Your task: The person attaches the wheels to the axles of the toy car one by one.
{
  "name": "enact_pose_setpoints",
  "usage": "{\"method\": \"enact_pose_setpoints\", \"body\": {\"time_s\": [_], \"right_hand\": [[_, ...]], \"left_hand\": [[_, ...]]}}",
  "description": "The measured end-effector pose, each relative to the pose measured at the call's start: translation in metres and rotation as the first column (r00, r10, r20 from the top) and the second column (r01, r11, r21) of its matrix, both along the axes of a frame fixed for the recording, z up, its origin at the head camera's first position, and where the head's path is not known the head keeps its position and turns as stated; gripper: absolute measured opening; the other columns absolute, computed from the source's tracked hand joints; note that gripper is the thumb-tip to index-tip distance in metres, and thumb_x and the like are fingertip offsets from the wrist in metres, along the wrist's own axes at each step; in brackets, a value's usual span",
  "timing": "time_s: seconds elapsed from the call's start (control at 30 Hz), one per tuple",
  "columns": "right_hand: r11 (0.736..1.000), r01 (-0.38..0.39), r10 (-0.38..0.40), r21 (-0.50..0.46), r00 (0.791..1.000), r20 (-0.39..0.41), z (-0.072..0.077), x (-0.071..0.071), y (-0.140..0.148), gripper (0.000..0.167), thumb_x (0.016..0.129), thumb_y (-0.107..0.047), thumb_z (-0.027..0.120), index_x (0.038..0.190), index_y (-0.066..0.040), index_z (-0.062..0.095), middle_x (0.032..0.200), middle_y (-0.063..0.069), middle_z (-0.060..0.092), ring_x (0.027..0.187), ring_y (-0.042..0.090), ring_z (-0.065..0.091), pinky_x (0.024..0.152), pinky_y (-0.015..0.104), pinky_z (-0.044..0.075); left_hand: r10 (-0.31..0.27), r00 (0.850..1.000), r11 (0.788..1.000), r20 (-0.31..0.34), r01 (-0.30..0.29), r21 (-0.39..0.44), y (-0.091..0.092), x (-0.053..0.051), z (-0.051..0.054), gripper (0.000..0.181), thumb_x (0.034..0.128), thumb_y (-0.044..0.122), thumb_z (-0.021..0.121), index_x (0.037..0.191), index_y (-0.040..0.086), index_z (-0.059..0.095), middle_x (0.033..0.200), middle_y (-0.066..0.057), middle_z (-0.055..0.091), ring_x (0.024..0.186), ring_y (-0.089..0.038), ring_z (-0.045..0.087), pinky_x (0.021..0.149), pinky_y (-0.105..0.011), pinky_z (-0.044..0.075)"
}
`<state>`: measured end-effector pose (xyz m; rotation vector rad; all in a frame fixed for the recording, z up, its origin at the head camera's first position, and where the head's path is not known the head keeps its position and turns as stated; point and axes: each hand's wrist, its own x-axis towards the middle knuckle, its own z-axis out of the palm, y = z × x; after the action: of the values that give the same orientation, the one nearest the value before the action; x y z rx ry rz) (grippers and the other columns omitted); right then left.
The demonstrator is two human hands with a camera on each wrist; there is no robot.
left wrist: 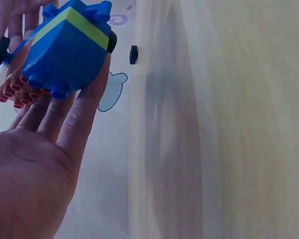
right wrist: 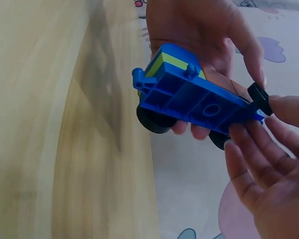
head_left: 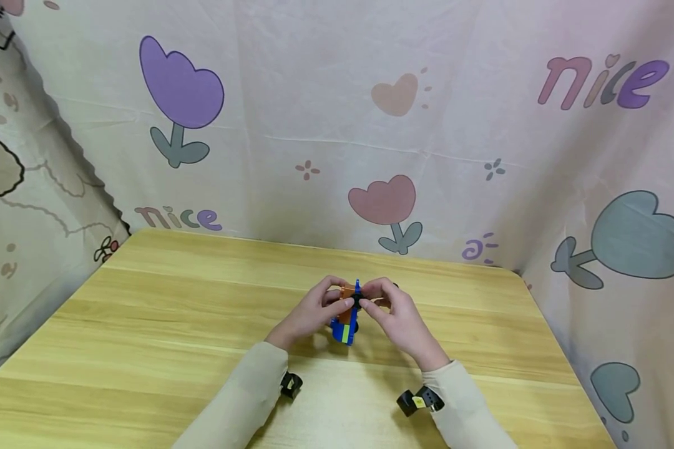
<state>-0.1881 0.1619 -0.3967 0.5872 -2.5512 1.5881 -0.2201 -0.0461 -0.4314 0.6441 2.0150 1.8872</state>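
Between both hands is a toy car of building blocks, tilted so that its blue underside faces the right wrist camera. It has a blue end with a lime stripe, an orange studded block and black wheels. My left hand grips the car along the orange side, fingers beneath it in the left wrist view. With my right hand I pinch a black wheel at a side peg, thumb on its face. Other right-hand fingers touch the underside. Whether that wheel is fully seated I cannot tell.
A loose black wheel stands on the wooden table near its far edge, mostly hidden behind my right hand in the head view. A printed cloth hangs behind the table. Black wrist cameras sit on both sleeves.
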Motion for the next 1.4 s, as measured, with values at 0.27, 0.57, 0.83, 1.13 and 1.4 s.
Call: {"method": "enact_pose_setpoints", "body": {"time_s": [0.27, 0.57, 0.83, 1.13, 1.4], "right_hand": [[1.0, -0.013, 0.013, -0.005, 0.995, 0.098, -0.0051, -0.0011, 0.002, 0.021, 0.099, -0.019, 0.061, 0.116, -0.008, 0.065, 0.107, 0.003, 0.063, 0.1, 0.021, 0.06, 0.087, 0.041, 0.05], [0.994, -0.077, 0.086, -0.077, 0.99, 0.114, -0.0068, -0.0024, 0.0031, 0.025, 0.101, -0.023, 0.058, 0.117, -0.005, 0.063, 0.104, 0.008, 0.064, 0.095, 0.039, 0.062, 0.084, 0.038, 0.053], [0.994, -0.063, 0.073, -0.093, 0.992, 0.107, -0.0052, -0.0019, 0.0012, 0.023, 0.101, -0.02, 0.058, 0.114, -0.002, 0.064, 0.099, 0.008, 0.065, 0.089, 0.034, 0.064, 0.084, 0.046, 0.053], [0.986, 0.01, 0.012, -0.167, 0.992, 0.126, -0.0075, -0.0052, -0.0019, 0.017, 0.099, -0.013, 0.06, 0.111, -0.002, 0.065, 0.098, 0.01, 0.065, 0.087, 0.028, 0.065, 0.084, 0.048, 0.054], [0.993, 0.023, -0.007, -0.118, 0.991, 0.134, -0.0069, -0.0055, 0.0016, 0.019, 0.099, -0.017, 0.061, 0.112, -0.004, 0.065, 0.101, 0.008, 0.064, 0.095, 0.037, 0.062, 0.084, 0.039, 0.053]], "left_hand": [[-0.002, 1.0, 1.0, 0.009, 0.002, 0.003, -0.0001, 0.0009, -0.0004, 0.044, 0.0993, 0.032, 0.06, 0.132, 0.01, 0.042, 0.121, -0.013, 0.064, 0.101, -0.028, 0.065, 0.083, -0.045, 0.054], [-0.025, 1.0, 1.0, 0.007, 0.025, 0.019, 0.0004, 0.0004, 0.0005, 0.043, 0.0997, 0.032, 0.059, 0.132, 0.01, 0.042, 0.12, -0.015, 0.064, 0.102, -0.029, 0.066, 0.084, -0.045, 0.054], [-0.026, 1.0, 1.0, -0.001, 0.026, 0.002, 0.0024, 0.0013, 0.0015, 0.042, 0.1014, 0.031, 0.056, 0.133, 0.009, 0.04, 0.12, -0.014, 0.063, 0.102, -0.028, 0.065, 0.089, -0.045, 0.052], [0.019, 0.999, 1.0, 0.027, -0.019, -0.006, 0.0053, 0.0015, 0.0035, 0.045, 0.1005, 0.031, 0.058, 0.134, 0.007, 0.039, 0.125, -0.015, 0.062, 0.104, -0.027, 0.065, 0.09, -0.045, 0.051], [-0.021, 1.0, 1.0, 0.017, 0.02, 0.015, 0.0005, 0.001, 0.0024, 0.054, 0.0932, 0.006, 0.066, 0.136, 0.004, 0.034, 0.129, -0.019, 0.059, 0.112, -0.032, 0.061, 0.097, -0.048, 0.047]]}}
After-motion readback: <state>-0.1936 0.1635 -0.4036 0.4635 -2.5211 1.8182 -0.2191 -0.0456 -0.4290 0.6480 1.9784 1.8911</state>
